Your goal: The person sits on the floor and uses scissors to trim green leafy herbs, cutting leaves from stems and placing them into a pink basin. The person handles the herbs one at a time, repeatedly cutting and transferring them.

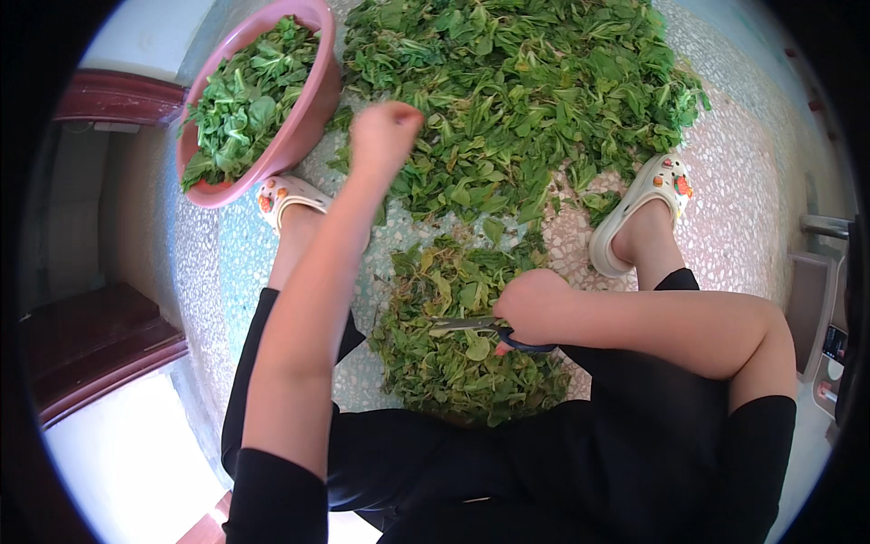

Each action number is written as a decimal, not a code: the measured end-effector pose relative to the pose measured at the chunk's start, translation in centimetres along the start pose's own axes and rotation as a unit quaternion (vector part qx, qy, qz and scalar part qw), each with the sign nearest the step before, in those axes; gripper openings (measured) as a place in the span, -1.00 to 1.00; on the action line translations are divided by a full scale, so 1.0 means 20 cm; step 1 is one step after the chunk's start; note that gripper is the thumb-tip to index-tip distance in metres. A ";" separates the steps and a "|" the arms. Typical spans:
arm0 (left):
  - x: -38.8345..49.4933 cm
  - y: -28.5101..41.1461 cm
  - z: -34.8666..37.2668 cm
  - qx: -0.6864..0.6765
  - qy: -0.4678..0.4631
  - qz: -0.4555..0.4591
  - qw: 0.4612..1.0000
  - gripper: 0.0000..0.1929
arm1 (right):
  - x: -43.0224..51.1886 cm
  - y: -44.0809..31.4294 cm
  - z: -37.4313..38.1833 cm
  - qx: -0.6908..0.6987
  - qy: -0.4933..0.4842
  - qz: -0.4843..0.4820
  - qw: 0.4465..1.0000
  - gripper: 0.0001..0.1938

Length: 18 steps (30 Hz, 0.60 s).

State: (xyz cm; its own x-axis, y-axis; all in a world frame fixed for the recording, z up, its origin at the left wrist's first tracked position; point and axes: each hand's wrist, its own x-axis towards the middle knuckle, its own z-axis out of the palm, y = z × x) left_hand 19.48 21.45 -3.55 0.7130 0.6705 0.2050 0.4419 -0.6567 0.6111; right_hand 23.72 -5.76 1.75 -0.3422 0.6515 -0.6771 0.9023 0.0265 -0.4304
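Observation:
My right hand [537, 306] grips a pair of scissors [476, 325] with dark blue handles, its blades pointing left over a smaller heap of leafy greens [469, 381] between my legs. Raised above the near left edge of a wide spread of leafy greens [523, 95] is my left hand [386, 132], its fingers curled. It is slightly blurred, and whether it holds something cannot be told. At the upper left, a pink plastic basin [299, 136] holds more cut leaves [262, 102].
My feet in cream clogs [642, 217] stand either side of the greens on a speckled terrazzo floor [734, 204]. The basin is right by the left clog [289, 194]. Dark red wooden trim [115, 98] lies at the left; a grey stand [809, 313] with small items is at the right.

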 end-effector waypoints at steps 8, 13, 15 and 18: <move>0.10 0.08 0.41 0.182 -0.113 -0.206 0.955 -0.77 | -0.02 0.01 -0.01 -0.004 0.027 -0.052 0.998 -0.85; 0.04 0.14 0.17 0.012 0.122 -0.042 0.992 -0.74 | -0.03 0.03 -0.06 -0.018 -0.007 -0.007 1.000 -0.87; -0.01 0.16 0.06 -0.174 0.124 -0.057 0.975 -0.74 | -0.04 0.03 -0.07 -0.006 -0.006 -0.002 1.000 -0.87; -0.16 0.18 -0.11 -0.478 0.065 -0.199 0.853 -0.70 | -0.07 0.04 -0.07 0.030 0.030 0.022 0.999 -0.83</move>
State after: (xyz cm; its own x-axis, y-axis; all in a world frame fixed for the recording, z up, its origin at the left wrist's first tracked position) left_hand 17.62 17.74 -0.35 0.5157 0.8486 -0.1182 -0.0559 0.1710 0.9837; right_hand 25.25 -5.71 3.21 -0.2846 0.6952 -0.6601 0.8981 -0.0475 -0.4372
